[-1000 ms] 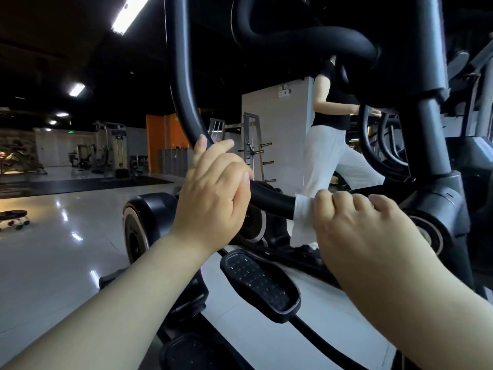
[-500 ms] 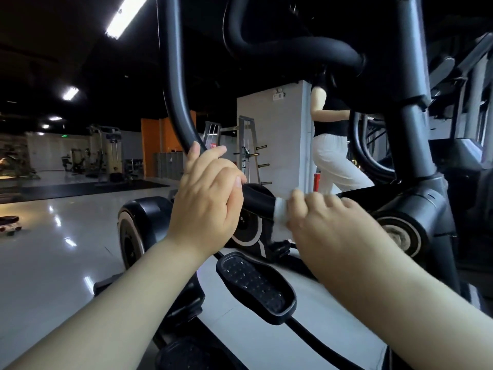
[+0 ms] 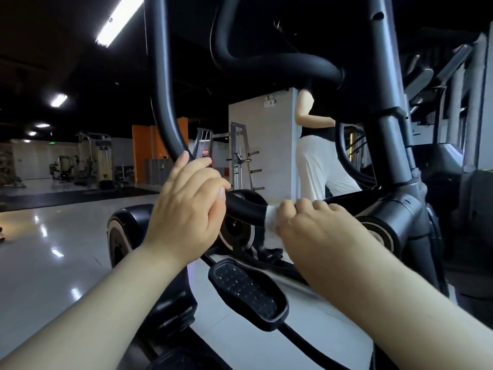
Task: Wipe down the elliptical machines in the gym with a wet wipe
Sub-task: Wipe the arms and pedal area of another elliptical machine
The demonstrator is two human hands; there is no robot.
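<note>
A black elliptical machine fills the view; its curved moving handlebar [image 3: 162,97] sweeps down from the top and bends right into a thick lower bar [image 3: 245,209]. My left hand [image 3: 189,209] grips the bar at the bend. My right hand [image 3: 314,225] is curled round the same bar just to the right, holding a white wet wipe [image 3: 270,221] wrapped against it. Only a strip of the wipe shows beside my knuckles. A black ribbed foot pedal [image 3: 248,292] lies below both hands.
The machine's upright column [image 3: 394,145] and pivot housing [image 3: 392,222] stand at the right. A person in white trousers [image 3: 317,166] is on the neighbouring machine behind. Shiny grey floor [image 3: 53,249] stretches to the left, with weight machines [image 3: 93,161] far back.
My right hand has slid the wipe leftward along the lower bar, ending closer to my left hand. The left hand keeps its grip at the bend. The view has shifted slightly.
</note>
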